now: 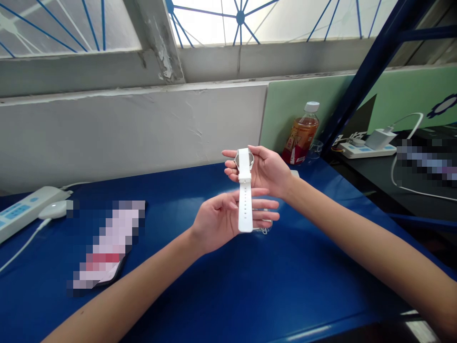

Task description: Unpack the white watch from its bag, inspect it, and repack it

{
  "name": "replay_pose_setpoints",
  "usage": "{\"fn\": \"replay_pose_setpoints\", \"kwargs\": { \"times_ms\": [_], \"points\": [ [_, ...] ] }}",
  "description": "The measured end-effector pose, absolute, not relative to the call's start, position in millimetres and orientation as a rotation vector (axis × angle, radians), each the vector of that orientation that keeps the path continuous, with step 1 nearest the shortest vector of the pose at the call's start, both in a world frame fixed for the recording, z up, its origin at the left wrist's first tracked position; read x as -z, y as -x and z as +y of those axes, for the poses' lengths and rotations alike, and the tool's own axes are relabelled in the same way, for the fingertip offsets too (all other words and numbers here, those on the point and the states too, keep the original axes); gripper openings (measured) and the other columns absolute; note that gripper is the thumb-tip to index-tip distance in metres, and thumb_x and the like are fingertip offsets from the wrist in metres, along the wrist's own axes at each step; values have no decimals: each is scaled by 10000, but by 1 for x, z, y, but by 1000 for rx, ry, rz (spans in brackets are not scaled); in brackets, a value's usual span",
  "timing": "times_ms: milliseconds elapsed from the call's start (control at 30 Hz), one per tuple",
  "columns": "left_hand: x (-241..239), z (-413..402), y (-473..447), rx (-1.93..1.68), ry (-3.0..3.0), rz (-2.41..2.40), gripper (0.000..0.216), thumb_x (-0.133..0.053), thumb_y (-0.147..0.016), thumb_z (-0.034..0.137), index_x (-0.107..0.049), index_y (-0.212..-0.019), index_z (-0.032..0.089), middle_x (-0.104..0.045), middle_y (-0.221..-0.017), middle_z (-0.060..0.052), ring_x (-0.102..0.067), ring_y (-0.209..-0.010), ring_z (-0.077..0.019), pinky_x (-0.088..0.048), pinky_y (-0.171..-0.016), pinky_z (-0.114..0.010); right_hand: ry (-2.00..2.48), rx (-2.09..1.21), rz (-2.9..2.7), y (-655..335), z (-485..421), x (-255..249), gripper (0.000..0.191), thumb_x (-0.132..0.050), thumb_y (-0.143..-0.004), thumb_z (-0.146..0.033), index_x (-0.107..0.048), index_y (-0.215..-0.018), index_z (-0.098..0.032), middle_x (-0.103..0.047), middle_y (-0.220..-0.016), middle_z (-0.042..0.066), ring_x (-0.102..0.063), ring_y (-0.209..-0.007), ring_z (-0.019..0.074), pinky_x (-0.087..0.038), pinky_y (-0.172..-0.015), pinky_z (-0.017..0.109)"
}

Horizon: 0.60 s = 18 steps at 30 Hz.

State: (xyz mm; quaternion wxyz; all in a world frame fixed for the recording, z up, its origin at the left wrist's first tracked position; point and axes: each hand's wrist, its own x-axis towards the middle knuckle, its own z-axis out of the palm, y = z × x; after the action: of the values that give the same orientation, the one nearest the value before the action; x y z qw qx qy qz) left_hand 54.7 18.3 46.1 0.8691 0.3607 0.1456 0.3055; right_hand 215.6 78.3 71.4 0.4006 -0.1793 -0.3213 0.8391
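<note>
Overexposed windows throw soft glare on the desk; the phone is pixelated.

no text legible, even on the bottle

Slim, bare fingers taper to rounded tips on the left hand and right hand. Behind them run a bare left forearm, marked by a small dark spot far from the fingers, and a bare right forearm.
</note>
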Motion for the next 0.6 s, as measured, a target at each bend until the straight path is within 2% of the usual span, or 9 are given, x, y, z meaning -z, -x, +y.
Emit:
{"fn": "replay_pose_setpoints", "kwargs": {
  "times_ms": [67, 133, 233, 300, 433, 600],
  "points": [
    [-44, 20, -54, -646, -785, 270, 528, -566, -739, 149, -631, -1254, 53, -700, -1192, -194, -678, -1092, -323, -484, -973, -438, 473, -2085, -771, -216, 80, -71, 463, -201, -994, -296, -569, -1150, -62, -734, -842, 125, -713, -793, 189, -585, -778, 303],
    [-40, 20, -55, -675, -843, 313, 473, -603, -775, 131, -643, -1242, 73, -710, -1176, -179, -692, -1060, -303, -498, -951, -416, 494, -2060, -764, -216, 82, -71, 431, -221, -978, -286, -576, -1102, -76, -739, -862, 140, -720, -820, 196, -588, -786, 310],
    [-34, 20, -59, -735, -913, 463, 306, -669, -873, 201, -682, -1159, 94, -743, -1078, -155, -722, -964, -263, -527, -903, -387, 473, -2047, -837, -218, 83, -69, 397, -268, -928, -274, -602, -1025, -82, -748, -906, 170, -728, -893, 230, -578, -836, 339],
    [-32, 19, -61, -758, -946, 553, 272, -695, -898, 271, -699, -1107, 98, -753, -1030, -144, -730, -920, -241, -536, -890, -377, 434, -2047, -904, -220, 84, -68, 382, -303, -886, -258, -623, -995, -81, -753, -945, 179, -725, -938, 243, -560, -887, 354],
    [-32, 19, -63, -763, -996, 635, 316, -720, -883, 389, -727, -1007, 99, -749, -1045, -140, -728, -932, -231, -537, -906, -368, 392, -2074, -1016, -222, 84, -65, 373, -350, -840, -229, -662, -985, -86, -758, -1024, 154, -711, -997, 242, -504, -991, 376],
    [-38, 18, -62, -754, -1010, 696, 310, -769, -840, 372, -733, -983, 100, -767, -976, -121, -740, -902, -221, -556, -881, -336, 359, -2099, -1178, -223, 83, -66, 439, -339, -842, -234, -693, -1056, -87, -741, -1126, 133, -654, -1138, 249, -392, -1106, 405]
  ]
}}
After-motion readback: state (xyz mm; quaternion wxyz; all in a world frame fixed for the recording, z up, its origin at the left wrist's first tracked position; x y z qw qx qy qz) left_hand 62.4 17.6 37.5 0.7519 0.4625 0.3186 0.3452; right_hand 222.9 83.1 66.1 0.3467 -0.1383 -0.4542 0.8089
